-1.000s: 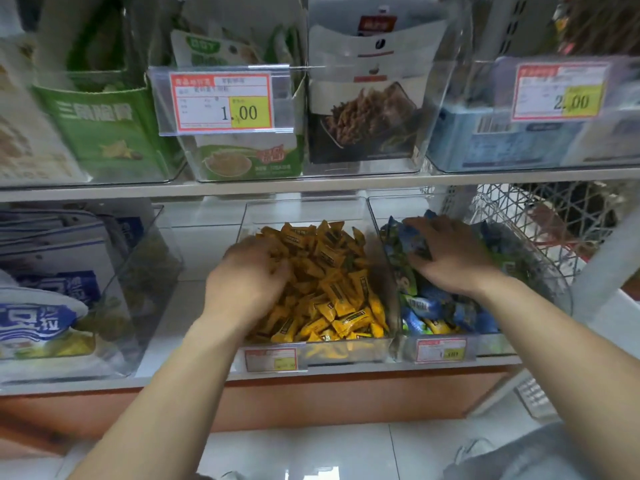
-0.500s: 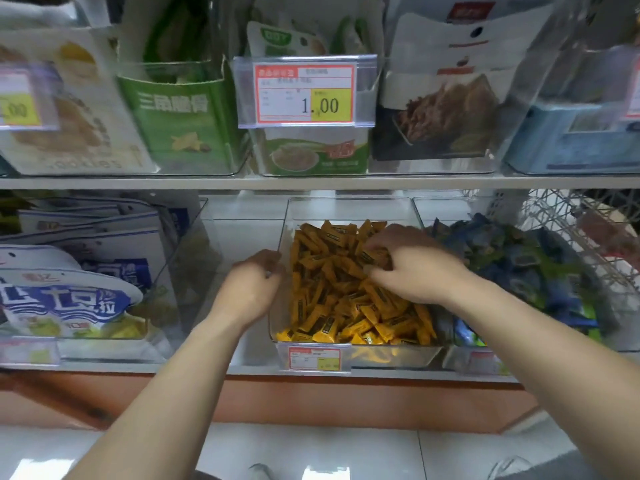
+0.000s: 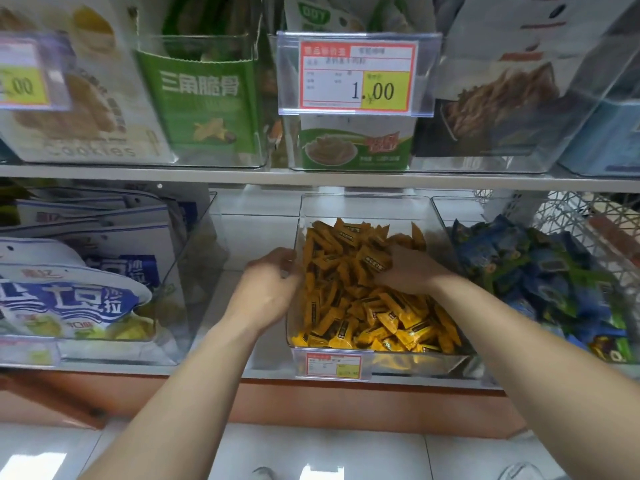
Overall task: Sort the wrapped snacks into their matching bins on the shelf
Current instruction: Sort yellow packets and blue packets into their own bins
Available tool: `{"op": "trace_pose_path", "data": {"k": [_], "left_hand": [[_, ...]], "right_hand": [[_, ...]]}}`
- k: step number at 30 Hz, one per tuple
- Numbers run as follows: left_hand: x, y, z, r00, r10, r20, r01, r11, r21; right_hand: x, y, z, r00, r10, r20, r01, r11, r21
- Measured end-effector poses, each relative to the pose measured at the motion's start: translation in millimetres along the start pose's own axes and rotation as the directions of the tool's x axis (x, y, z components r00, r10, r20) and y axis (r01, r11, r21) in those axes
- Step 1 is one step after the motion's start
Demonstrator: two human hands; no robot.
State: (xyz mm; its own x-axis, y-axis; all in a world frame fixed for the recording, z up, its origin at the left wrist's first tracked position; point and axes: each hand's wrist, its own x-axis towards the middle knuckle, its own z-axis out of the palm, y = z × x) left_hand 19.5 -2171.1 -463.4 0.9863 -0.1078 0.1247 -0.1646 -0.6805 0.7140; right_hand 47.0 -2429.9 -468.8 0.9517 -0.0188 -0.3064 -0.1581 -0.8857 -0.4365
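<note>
Sorting looks part done: yellow snacks [image 3: 349, 306] fill the clear bin [image 3: 363, 209] at 12 o'clock, your left hand [image 3: 270, 292] grips its 9 o'clock wall, your right hand [image 3: 408, 271] burrows among them with bent fingers, hold unclear, and the blue bin [image 3: 457, 211] at 3 o'clock may hold strays.

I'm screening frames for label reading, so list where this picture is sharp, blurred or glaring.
Head view, centre: the middle price tag reads sharply. Head view, edges: the price tag at the left edge and the blue wrapped snacks are smeared by blur. Head view, bottom: bright glare patches sit on the floor tiles.
</note>
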Motion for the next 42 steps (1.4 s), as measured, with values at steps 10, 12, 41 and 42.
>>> {"op": "trace_pose_path", "data": {"k": [10,12,41,42], "left_hand": [[-2,21,-3,0.965,0.208,-0.158,-0.180,0.968,0.178],[-6,34,3,0.948,0.301,-0.100,-0.276,0.939,0.205],[2,29,3,0.989,0.107,-0.100,-0.073,0.954,0.291],[3,23,3,0.996,0.048,-0.075,-0.025,0.961,0.277]], "right_hand": [[-31,-9,4,0.937,-0.327,-0.121,0.343,0.927,0.153],[-41,-10,1,0.921,-0.360,-0.152,0.384,0.904,0.189],[-111,89,-75,0.879,-0.275,-0.390,0.114,0.914,-0.389],[-111,87,-76,0.877,-0.293,-0.382,0.104,0.890,-0.443]]}}
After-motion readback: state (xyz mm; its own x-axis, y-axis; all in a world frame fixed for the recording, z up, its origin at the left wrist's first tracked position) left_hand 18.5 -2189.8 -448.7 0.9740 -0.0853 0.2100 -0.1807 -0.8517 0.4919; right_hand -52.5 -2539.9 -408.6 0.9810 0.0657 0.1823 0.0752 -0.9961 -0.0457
